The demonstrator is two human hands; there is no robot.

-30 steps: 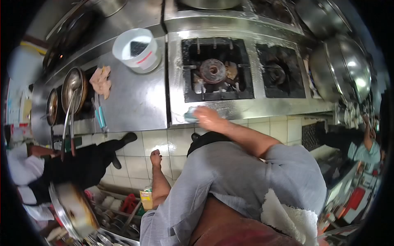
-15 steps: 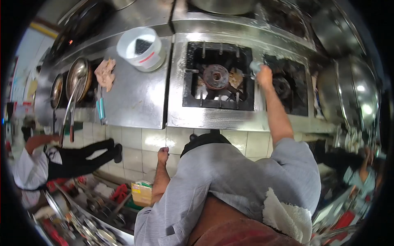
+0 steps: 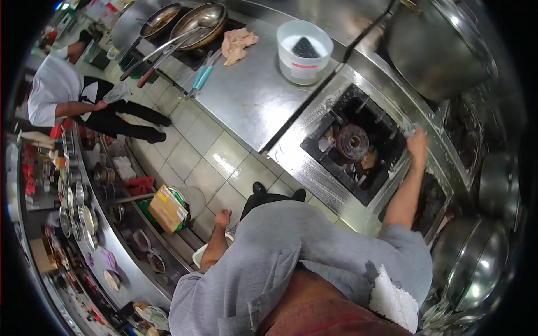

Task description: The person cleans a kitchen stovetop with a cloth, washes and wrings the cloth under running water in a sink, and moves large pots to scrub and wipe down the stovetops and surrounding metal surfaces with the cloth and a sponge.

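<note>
Fingers of the right hand [image 3: 417, 148] gripped a pale pad [image 3: 408, 130] at their tips, had shifted rearward beside the burner [image 3: 354, 141], left hand [image 3: 223, 218] was fisted

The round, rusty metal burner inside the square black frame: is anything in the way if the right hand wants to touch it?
A little: a small, pale metal prong on the square black frame lies between the bare right hand and the round, rusty metal burner. Nothing else visible blocks it.
</note>
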